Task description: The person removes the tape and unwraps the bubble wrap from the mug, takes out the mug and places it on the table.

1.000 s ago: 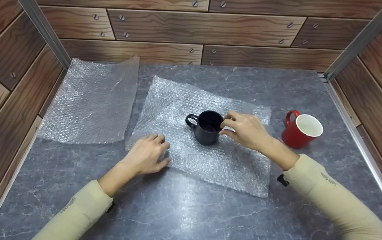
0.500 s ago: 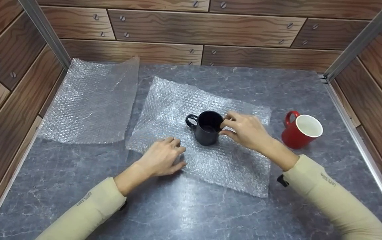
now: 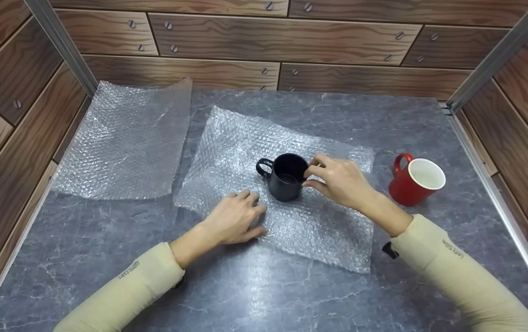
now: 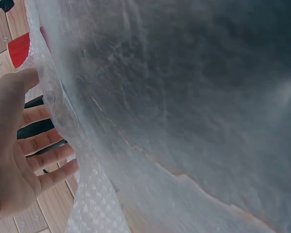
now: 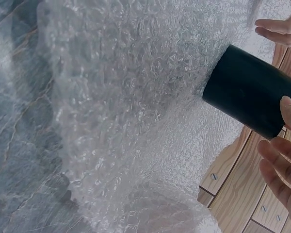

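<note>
A black mug (image 3: 287,185) stands upright near the middle of a sheet of bubble wrap (image 3: 236,133), handle to the left. My right hand (image 3: 341,180) pinches the mug's right side at the rim between thumb and fingers. In the right wrist view, its thumb lies on the wall of the black mug (image 5: 247,90). My left hand (image 3: 232,220) is over the near left edge of the sheet, palm down, fingers relaxed and apart. From the left wrist, the wrap's edge (image 4: 51,97) runs right by the fingertips of the left hand (image 4: 12,165).
A red mug (image 3: 407,186) with a white inside stands to the right of the wrap, close to my right forearm. Another bubble wrap sheet (image 3: 126,143) lies at the back left. Wood-patterned walls (image 3: 287,39) enclose the grey marbled table (image 3: 255,295).
My left hand has slid rightward along the near edge of the wrap, closer to the black mug. The right hand and both mugs have stayed in place.
</note>
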`<act>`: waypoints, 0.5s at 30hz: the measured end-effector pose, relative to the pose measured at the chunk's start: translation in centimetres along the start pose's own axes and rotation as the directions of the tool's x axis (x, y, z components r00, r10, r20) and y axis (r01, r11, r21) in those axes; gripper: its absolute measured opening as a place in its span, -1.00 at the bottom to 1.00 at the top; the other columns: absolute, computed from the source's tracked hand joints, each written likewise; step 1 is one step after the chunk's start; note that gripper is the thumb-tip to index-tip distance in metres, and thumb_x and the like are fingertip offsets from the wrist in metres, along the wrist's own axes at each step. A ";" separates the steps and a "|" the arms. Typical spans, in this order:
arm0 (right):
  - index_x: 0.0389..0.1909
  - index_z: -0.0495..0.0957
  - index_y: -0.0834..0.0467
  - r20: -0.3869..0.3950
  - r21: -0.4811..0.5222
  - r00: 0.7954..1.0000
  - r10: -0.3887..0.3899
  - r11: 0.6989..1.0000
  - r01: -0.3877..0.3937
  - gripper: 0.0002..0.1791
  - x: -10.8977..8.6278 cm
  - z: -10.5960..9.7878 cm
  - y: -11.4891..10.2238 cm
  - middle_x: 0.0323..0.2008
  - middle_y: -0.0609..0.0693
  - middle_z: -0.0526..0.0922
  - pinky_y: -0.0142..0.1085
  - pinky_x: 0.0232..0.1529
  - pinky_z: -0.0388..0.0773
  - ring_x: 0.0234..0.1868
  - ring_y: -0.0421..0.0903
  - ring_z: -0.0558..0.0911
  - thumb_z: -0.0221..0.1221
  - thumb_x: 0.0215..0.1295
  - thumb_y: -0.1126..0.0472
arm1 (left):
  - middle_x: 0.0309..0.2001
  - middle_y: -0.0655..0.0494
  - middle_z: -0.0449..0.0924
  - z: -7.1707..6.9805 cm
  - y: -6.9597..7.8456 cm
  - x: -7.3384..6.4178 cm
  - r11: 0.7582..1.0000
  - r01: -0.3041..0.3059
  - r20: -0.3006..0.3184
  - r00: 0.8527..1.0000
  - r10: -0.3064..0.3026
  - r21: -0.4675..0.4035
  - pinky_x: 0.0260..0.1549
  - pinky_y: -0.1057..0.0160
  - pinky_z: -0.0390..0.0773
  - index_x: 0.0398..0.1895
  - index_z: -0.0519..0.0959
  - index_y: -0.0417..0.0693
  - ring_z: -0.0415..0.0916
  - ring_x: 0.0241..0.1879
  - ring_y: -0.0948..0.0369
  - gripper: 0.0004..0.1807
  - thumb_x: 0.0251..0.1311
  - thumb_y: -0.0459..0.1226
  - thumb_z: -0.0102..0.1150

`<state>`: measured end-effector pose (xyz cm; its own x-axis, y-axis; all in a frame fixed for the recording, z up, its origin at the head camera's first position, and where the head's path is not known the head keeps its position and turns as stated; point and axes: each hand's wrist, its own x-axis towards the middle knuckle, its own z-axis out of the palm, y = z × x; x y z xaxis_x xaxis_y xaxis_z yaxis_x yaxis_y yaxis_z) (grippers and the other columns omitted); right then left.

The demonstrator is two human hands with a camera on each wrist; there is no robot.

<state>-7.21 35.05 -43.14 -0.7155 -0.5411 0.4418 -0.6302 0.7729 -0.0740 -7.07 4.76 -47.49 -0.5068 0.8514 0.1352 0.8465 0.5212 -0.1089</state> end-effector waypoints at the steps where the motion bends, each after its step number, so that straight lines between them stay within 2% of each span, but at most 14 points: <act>1: -0.25 0.76 0.01 0.003 0.002 1.000 0.001 1.000 -0.001 -0.77 0.0 0.0 0.0 -0.23 -0.02 0.73 -0.23 -0.59 0.58 -0.47 -0.04 0.70 0.52 0.14 0.03 | -0.03 0.03 0.67 0.0 0.0 0.0 1.000 -0.001 0.006 1.000 0.001 0.006 -0.23 0.17 0.76 -0.01 0.65 0.08 0.62 -0.10 0.10 -0.44 0.34 0.32 0.17; 6: -0.25 0.76 0.02 -0.005 0.006 1.000 -0.002 1.000 0.002 -0.77 0.0 0.0 0.0 -0.23 -0.02 0.73 -0.20 -0.58 0.60 -0.46 -0.03 0.71 0.53 0.14 0.04 | -0.01 0.01 0.65 0.4 0.2 0.1 0.999 -0.003 0.033 0.999 0.001 0.036 -0.19 0.16 0.77 0.04 0.63 0.10 0.62 -0.06 0.09 -0.40 0.37 0.36 0.09; 15: -0.24 0.75 0.03 -0.017 -0.011 1.000 -0.007 1.000 0.007 -0.74 -0.2 0.3 0.1 -0.23 -0.01 0.72 -0.24 -0.57 0.61 -0.47 -0.05 0.69 0.55 0.11 0.05 | -0.03 0.00 0.64 0.9 0.5 0.1 1.000 0.003 0.071 0.997 -0.003 -0.001 -0.25 0.13 0.76 0.06 0.63 0.08 0.62 -0.07 0.07 -0.39 0.37 0.35 0.11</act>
<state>-7.20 35.12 -43.48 -0.7057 -0.5407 0.4577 -0.6319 0.7726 -0.0616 -6.89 5.19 -48.44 -0.5193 0.8521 0.0650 0.8454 0.5233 -0.1072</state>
